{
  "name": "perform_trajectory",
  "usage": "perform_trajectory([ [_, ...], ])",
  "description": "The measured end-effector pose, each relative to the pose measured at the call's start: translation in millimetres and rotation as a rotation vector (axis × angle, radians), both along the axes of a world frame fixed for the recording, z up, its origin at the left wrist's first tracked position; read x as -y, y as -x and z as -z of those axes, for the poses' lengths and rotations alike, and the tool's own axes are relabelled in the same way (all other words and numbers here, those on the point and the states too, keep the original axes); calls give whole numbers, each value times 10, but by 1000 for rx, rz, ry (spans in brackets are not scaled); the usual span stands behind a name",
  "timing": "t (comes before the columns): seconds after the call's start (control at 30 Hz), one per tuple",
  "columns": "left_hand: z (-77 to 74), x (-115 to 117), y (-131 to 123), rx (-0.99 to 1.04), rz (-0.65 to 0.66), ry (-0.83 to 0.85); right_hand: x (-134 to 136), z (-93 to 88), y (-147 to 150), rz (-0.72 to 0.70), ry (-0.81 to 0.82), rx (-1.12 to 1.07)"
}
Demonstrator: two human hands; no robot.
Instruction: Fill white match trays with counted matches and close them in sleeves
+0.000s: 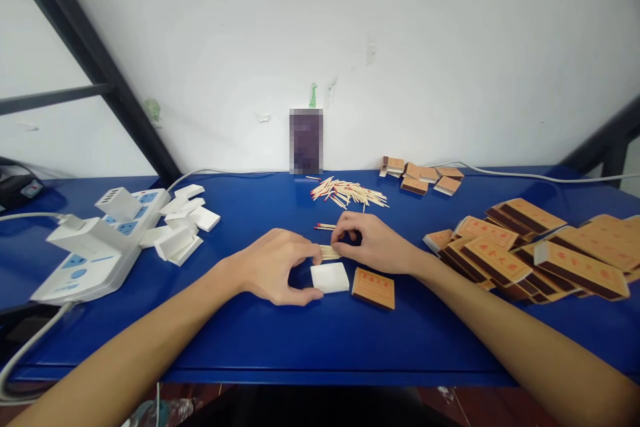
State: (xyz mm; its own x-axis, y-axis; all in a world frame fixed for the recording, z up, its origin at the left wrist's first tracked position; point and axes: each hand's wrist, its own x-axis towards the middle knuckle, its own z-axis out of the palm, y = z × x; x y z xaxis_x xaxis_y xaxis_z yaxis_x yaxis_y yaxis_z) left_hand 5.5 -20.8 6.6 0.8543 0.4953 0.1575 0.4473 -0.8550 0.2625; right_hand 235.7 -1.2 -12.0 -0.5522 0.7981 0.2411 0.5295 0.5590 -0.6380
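Observation:
A small row of matchsticks (329,252) lies on the blue table between my two hands. My left hand (280,265) rests to their left, thumb spread away from the fingers, with its fingertips touching the left ends. At the right ends, the thumb and fingers of my right hand (367,243) are pinched together on the sticks. Just in front of them is a white matchbox tray (330,277), close to my left thumb. To its right lies an orange matchbox sleeve (374,288). Beyond my right hand, a few red-tipped matches (325,227) lie apart.
A loose pile of matches (347,192) sits farther back. Several white trays (183,223) lie left, beside a power strip (107,247) with cables. Many matchboxes (500,257) are heaped right; crumpled sleeves (423,175) lie near the wall. A blurred dark rectangle (306,141) stands against the wall.

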Motion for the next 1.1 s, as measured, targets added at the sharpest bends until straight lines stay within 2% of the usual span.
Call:
perform_trajectory([
  [0.1, -7, -8, 11, 22, -9, 27, -23, 28, 8, 89, -13, -49],
  [0.17, -6, -30, 23, 37, -73, 27, -54, 59, 7, 177, -84, -38],
  [0.3, 40, -110, 46, 79, -240, -56, -115, 126, -24, 322, -236, 103],
  [0.53, 157, -216, 76, 4, -302, -37, -138, 180, -74, 471, -276, 324],
  [0.6, 169, -219, 76, -17, -304, -19, -146, 173, -57, 448, -303, 346],
  [0.77, 170, -216, 68, -35, -298, -3, -210, 184, 4, 277, -479, 426],
  [0.93, 164, -215, 67, -49, -303, -1, -248, 229, -2, 272, -430, 462],
  [1.1, 155, -208, 72, -46, -304, 10, -252, 231, -18, 270, -424, 401],
])
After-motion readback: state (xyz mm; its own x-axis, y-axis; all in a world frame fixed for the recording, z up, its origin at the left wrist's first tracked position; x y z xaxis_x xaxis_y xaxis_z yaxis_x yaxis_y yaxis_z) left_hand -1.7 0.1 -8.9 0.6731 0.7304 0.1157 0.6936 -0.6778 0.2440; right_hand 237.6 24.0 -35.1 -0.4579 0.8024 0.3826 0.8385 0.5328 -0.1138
